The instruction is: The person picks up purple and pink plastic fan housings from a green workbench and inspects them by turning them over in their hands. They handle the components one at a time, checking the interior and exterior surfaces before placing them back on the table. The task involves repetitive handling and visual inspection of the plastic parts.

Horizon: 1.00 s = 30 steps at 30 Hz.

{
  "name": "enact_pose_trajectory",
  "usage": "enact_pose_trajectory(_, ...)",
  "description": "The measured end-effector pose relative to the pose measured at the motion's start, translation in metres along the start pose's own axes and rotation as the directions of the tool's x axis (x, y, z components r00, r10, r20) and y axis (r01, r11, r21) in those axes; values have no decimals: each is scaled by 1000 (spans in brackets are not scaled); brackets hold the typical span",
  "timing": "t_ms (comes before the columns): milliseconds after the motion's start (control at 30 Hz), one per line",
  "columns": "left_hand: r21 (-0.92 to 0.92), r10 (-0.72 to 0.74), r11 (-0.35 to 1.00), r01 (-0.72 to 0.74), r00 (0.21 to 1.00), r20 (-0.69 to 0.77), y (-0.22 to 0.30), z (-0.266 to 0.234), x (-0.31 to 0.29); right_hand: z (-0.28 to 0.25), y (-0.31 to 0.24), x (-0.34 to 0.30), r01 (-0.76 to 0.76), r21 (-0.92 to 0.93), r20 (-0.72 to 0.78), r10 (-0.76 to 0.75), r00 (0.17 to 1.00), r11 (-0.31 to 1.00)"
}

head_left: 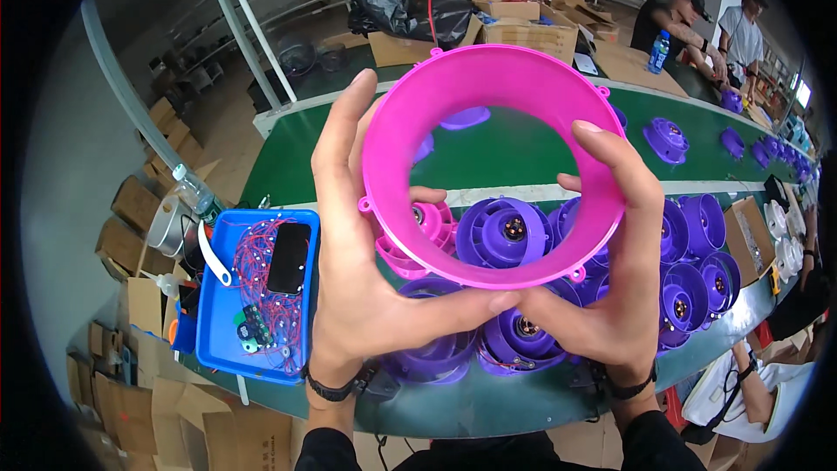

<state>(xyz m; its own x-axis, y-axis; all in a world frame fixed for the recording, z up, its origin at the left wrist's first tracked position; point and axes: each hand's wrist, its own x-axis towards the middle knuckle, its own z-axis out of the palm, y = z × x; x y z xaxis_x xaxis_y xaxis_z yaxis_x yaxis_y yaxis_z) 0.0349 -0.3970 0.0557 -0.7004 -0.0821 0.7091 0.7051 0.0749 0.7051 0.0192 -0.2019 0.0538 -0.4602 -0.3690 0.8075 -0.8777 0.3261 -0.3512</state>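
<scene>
Evidently both hands are clamped on one pink ring [497, 78], the left hand [362, 279] gripping its left side and the right hand [623, 270] its right side. The thumbs nearly meet beneath the lower rim; whether they touch is hard to tell. The ring is raised above the green surface [331, 144], its open middle facing the viewer, and small lugs stand out around its edges. Through the opening, a pink fan unit [418, 235] shows at lower left, with a purple fan unit [501, 231] beside it. More purple units crowd the surface below and to the right of the ring, and another purple part [667, 139] lies farther back. Left of the left hand sits a blue tray [206, 318] holding a tangle of red and blue wires [251, 253], a black phone [289, 259] and a small circuit board [255, 324]. A white curved piece [213, 255] leans over the tray's left rim. Beyond the ring, a black plastic bag [410, 13] rests on cardboard boxes.
</scene>
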Motion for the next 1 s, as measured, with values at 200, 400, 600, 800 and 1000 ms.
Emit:
enact_pose_trajectory(200, 15, 15, 1000, -15, 1000, 14, -3, 1, 1, -3, -3, 0, -58, -24, 54, 59, 997, 998)
enact_pose_trajectory(400, 102, 58, 993, -59, 998, 13, -4, -6, 0, 0, -2, 2, -31, 10, 47, 31, 998, 999)
enact_pose_trajectory(600, 45, -90, 995, 91, 996, -28, 3, -3, -2, 11, -6, -1, -225, 294, -121, 270, 955, 929)
enact_pose_trajectory(800, 468, 203, 845, -257, 966, 163, 2, -29, -1, -9, -12, 6, -478, 307, 7, 500, 866, 823)
enact_pose_trajectory(1000, 273, 51, 961, -51, 999, 7, 15, -29, -4, -8, -5, 2, -535, 258, 141, 516, 845, 805)
